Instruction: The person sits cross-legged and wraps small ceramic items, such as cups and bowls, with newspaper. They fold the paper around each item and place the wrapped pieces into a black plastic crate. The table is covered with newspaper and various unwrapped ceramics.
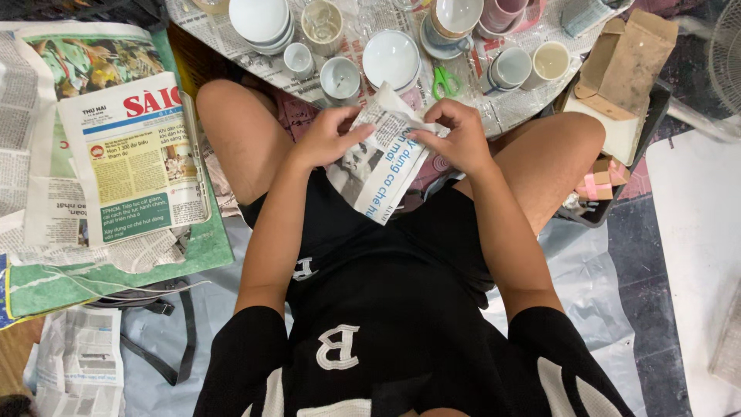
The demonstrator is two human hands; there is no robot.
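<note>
I sit with bare knees apart and hold a piece of newspaper (380, 166) over my lap with both hands. My left hand (328, 135) grips its left edge, fingers curled around the paper. My right hand (457, 131) pinches the upper right part, where the sheet is folded around something I cannot see. Just beyond my hands, on a newspaper-covered surface, stand several white ceramic cups and bowls, the nearest a small cup (340, 78) and a white bowl (391, 58).
Green-handled scissors (441, 79) lie among the crockery. A stack of newspapers (131, 154) rests on a green mat at my left. At the right a dark bin holds a brown cardboard box (629, 66). A black strap (166, 340) lies on the floor.
</note>
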